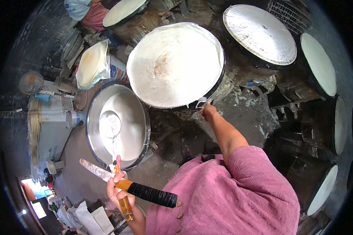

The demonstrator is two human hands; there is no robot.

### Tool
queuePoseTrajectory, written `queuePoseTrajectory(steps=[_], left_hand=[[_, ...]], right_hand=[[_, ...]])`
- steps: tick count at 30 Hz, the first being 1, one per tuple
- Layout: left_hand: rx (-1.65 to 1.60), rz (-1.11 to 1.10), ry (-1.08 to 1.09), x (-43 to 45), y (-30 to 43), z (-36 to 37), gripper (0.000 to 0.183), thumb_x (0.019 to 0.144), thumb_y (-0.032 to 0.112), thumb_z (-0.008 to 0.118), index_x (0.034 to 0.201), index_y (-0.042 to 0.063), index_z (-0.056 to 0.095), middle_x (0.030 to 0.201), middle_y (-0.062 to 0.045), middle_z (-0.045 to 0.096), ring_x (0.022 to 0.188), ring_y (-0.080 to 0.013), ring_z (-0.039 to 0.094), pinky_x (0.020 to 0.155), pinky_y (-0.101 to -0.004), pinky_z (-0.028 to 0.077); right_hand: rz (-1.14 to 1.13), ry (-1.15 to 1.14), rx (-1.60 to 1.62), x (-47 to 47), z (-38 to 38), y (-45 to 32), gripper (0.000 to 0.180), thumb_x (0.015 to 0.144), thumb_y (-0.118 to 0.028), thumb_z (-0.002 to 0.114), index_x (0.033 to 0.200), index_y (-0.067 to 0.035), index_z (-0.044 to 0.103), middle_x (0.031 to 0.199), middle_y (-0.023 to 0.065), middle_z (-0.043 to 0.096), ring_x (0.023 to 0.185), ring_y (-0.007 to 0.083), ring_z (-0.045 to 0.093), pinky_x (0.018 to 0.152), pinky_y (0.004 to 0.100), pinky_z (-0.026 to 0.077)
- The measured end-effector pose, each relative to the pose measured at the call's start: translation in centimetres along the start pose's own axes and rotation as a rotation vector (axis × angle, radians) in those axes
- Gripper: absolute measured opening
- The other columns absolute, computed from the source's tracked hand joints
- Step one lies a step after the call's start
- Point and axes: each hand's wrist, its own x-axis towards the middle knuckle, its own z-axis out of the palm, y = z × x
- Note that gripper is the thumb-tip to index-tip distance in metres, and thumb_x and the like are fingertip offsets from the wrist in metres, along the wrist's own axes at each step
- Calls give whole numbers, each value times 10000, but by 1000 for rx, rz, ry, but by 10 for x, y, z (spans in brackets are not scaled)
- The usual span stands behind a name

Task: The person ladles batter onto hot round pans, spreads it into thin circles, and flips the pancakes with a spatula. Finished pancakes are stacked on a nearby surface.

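Observation:
My left hand (120,188) grips the handle of a metal ladle (110,124) together with a long flat spreading blade (129,188) whose grip is wrapped in black. The ladle's bowl rests over white batter (129,132) in a large metal basin (89,126). My right hand (208,111) is at the near right rim of a round griddle (223,70), its fingers at a loose strip of the thin white sheet (176,61) that covers it. Browned marks show near the sheet's middle. The fingertips partly hide what they touch.
More round griddles stand around, one bare-looking (260,33), one with a pale sheet (319,64). A stack of thin round sheets (92,64) lies left of the main griddle. A plastic tub (73,119) is beside the basin. Part of another person (88,13) shows at top left.

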Motion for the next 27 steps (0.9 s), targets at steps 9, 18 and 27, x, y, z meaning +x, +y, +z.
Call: queuePoseTrajectory(steps=[9, 18, 27], left_hand=[[63, -1, 71, -10, 9, -10, 666, 950, 51, 416, 1494, 147, 44, 953, -73, 436, 626, -65, 374, 397, -179, 325], [841, 61, 490, 35, 20, -49, 172, 902, 232, 603, 1007, 119, 527, 649, 39, 470, 381, -20, 313, 340, -166, 304], [550, 35, 500, 79, 115, -120, 128, 914, 169, 598, 955, 84, 511, 746, -37, 514, 468, -7, 364, 379, -150, 325]], right_hand=[[-49, -355, -273, -7, -23, 25, 724, 934, -631, 202, 667, -79, 586, 527, 51, 485, 416, 153, 369, 389, 315, 247], [-1031, -1293, -1184, -323, 77, 22, 599, 929, -337, 543, 1405, -45, 329, 1195, 197, 572, 963, 340, 612, 843, 406, 492], [-1088, -585, -1250, -309, 76, 16, 450, 925, -130, 520, 1362, -108, 414, 1063, 257, 611, 988, 415, 598, 829, 421, 497]])
